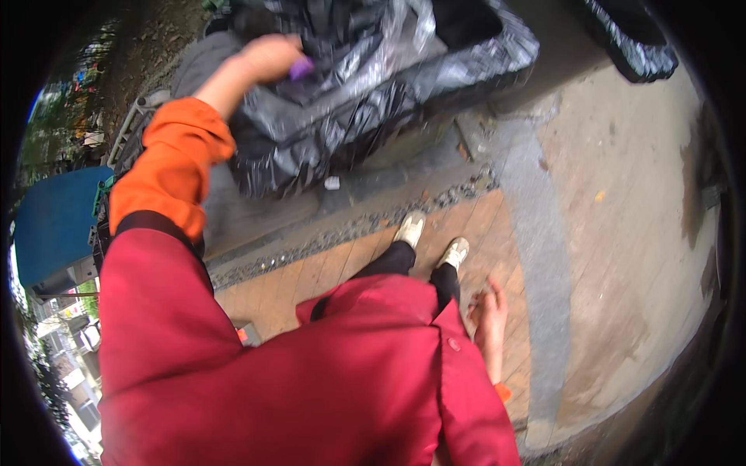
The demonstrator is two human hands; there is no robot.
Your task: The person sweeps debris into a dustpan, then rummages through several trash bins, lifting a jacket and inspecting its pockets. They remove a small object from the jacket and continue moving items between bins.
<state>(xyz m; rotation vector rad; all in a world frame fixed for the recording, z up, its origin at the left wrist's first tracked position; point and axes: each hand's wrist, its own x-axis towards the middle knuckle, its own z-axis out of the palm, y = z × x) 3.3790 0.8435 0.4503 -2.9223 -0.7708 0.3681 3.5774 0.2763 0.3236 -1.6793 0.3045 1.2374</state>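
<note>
My left hand [271, 57] reaches out over a large bin lined with a black plastic bag [373, 110]. A small purple object [301, 68] shows at its fingers; motion blur hides what it is. The liner is folded over the bin's rim and lies wrinkled inside, near that hand. My right hand [491, 311] hangs low beside my red garment [326, 384], above the paving. Its fingers are loosely bent and somewhat apart, with nothing visible in them.
Another black-lined bin [647, 61] stands at the upper right. A stone curb with a pebble strip [349, 239] runs before my shoes [411, 229]. A white scrap [332, 183] lies by the bin. At far left is a blue panel [58, 218], beside a metal frame [125, 131].
</note>
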